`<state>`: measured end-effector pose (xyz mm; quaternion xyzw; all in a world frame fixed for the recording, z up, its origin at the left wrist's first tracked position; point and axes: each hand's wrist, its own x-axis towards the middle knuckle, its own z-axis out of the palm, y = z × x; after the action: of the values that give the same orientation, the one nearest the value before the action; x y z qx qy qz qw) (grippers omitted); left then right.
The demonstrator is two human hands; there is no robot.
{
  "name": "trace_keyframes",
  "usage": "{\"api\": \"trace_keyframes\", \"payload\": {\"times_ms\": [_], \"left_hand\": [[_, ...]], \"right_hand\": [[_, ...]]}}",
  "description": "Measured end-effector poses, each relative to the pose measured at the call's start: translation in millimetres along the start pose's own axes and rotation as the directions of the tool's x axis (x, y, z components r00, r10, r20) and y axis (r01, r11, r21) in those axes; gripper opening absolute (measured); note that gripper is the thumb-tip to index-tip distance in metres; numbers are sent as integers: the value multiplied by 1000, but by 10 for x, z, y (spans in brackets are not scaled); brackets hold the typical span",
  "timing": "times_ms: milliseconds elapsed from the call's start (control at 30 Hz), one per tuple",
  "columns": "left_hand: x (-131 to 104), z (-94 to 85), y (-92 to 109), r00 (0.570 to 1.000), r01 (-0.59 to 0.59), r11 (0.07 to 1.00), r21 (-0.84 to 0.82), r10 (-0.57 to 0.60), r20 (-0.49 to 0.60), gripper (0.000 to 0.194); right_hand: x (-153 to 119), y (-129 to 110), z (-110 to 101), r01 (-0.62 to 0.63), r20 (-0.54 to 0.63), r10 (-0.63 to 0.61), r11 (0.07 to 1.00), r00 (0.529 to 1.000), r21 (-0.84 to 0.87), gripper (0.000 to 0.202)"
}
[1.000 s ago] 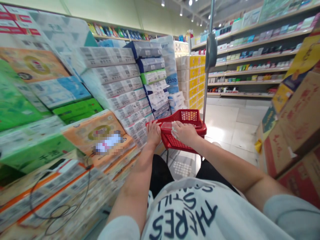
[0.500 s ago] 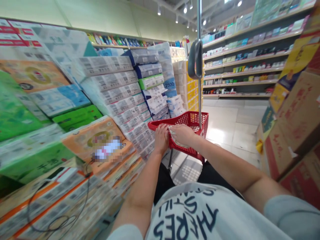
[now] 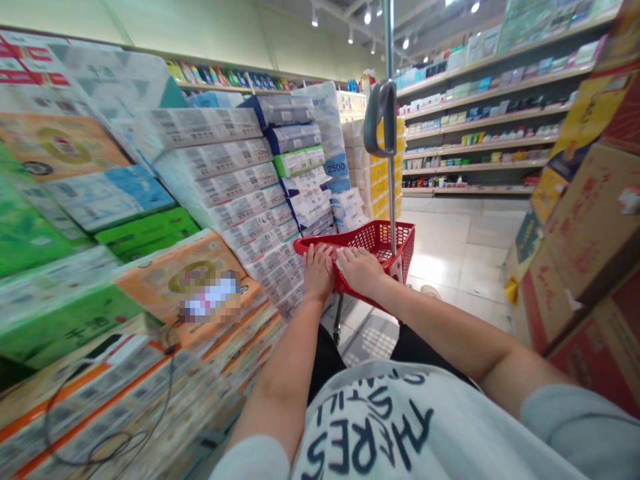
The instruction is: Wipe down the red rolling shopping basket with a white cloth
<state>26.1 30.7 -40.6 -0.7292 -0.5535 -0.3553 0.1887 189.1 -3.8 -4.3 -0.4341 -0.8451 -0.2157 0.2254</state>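
Note:
A red plastic shopping cart (image 3: 400, 230) with perforated basket walls stands just in front of me. My left hand (image 3: 319, 270) has its fingers curled over the cart's near rim, towards the left end. Close beside it, my right hand (image 3: 361, 272) grips the same rim with the knuckles up. A small pale patch shows by its fingertips, too small to name. From the cart rises a metal pole (image 3: 392, 190) with a grey loop-shaped handle (image 3: 371, 120) on it. Both palms and thumbs are mostly hidden.
Stacked tissue packs (image 3: 220, 173) line the left side, with an orange pack (image 3: 165, 270) nearby. A black cable (image 3: 167, 387) loops over the lower packs. Cardboard boxes (image 3: 590, 220) are piled on the right. Pale floor tiles (image 3: 445, 233) lead to stocked shelves (image 3: 480, 140).
The right hand has shifted slightly, and pale material seen under it before hardly shows now. The left hand stays on the rim. The pole and grey handle appear a little further left.

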Motion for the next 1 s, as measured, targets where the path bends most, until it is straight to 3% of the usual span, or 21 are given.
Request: {"api": "trace_keyframes", "payload": {"times_ms": [100, 167, 267, 367, 533, 700, 900, 1000], "left_hand": [[29, -47, -4, 1000, -1, 999, 44, 1, 10, 43], [19, -60, 19, 1000, -24, 999, 43, 24, -10, 43], [-33, -24, 90, 985, -174, 984, -36, 175, 4, 44], [-70, 37, 147, 969, -243, 964, -112, 247, 29, 45], [-41, 58, 144, 982, -177, 982, -69, 181, 59, 47], [-16, 77, 145, 996, -89, 996, -4, 89, 20, 47], [-19, 98, 163, 999, -34, 999, 21, 34, 1, 47], [-20, 111, 184, 1000, -16, 1000, 26, 15, 9, 47]], "right_hand": [[-109, 10, 46, 154, -88, -154, 988, 984, -7, 42], [-175, 48, 73, 119, -143, -118, 993, 983, -2, 41], [-211, 105, 117, 25, -202, -21, 1000, 979, 18, 39], [-234, 124, 171, 39, -243, -29, 999, 970, 35, 39], [-391, 166, 229, 159, -275, -132, 984, 952, 79, 44], [-429, 228, 288, 32, -328, 9, 992, 945, 119, 47], [-413, 208, 389, 143, -332, -104, 985, 937, 96, 48], [-315, 177, 387, 30, -305, 18, 988, 952, 152, 45]]}}
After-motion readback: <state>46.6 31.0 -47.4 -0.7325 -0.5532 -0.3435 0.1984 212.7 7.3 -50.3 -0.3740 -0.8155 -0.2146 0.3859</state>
